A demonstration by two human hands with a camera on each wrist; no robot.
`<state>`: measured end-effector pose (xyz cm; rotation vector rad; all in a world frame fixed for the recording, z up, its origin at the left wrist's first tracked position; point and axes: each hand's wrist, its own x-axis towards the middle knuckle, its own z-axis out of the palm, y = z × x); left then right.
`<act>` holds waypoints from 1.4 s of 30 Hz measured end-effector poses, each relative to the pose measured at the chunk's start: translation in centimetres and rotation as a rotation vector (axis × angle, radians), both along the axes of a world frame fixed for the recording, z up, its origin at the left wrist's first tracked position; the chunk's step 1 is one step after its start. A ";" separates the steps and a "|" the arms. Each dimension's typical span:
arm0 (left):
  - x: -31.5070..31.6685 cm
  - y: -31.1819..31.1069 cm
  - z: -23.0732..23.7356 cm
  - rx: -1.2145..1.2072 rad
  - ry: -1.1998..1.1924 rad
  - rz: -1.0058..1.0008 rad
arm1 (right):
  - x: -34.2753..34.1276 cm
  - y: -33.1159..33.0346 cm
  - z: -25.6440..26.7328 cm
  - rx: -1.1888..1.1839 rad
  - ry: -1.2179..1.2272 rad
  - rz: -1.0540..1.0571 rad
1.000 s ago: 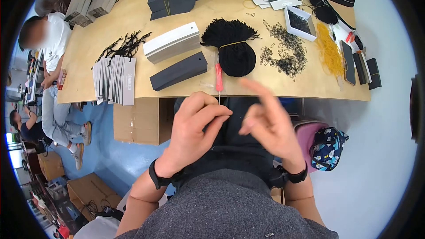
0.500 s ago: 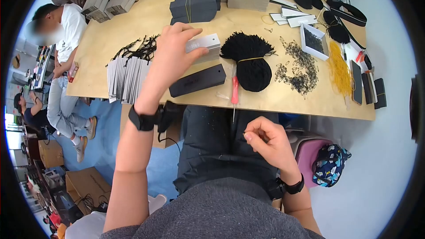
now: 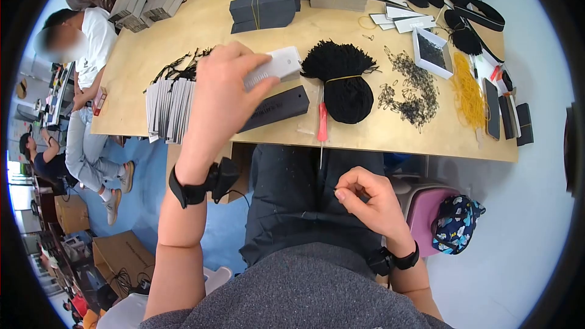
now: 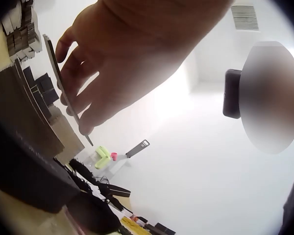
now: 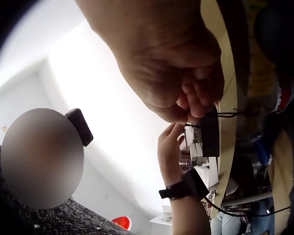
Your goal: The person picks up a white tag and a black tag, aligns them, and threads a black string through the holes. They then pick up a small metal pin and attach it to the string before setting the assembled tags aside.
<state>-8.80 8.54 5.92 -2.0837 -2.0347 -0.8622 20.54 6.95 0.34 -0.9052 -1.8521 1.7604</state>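
My left hand reaches over the table and holds a pale hang tag between thumb and fingers. In the left wrist view the tag appears edge-on, as a thin strip along the fingertips. Part of a white tag stack shows behind it, the rest hidden. A black block-like stack lies just below. Near my lap, my right hand pinches a black cord, whose strands trail from the fingers in the right wrist view. A red-handled tool with a thin metal shaft juts past the table edge.
A bundle of black cords, scattered safety pins, a white box of pins and yellow rubber bands lie rightward. Tags with black strings lie left. Banded dark stacks stand behind. A seated person is at far left.
My left hand has gone from beside the tool's shaft to the white stack and now draws a tag slightly back. My right hand has curled its fingers and stays over my lap.
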 end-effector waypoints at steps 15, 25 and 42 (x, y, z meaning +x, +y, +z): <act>1.1 -0.8 -3.8 -0.159 -0.191 -0.033 | 0.5 -0.6 -0.2 -0.008 -0.006 -0.003; 6.1 -6.7 -4.3 -0.012 -0.191 -0.207 | 1.3 -0.4 -0.3 -0.018 0.007 -0.094; 7.5 -9.3 -9.9 -0.020 -0.412 -0.178 | 0.9 -0.7 -0.6 -0.045 0.024 -0.075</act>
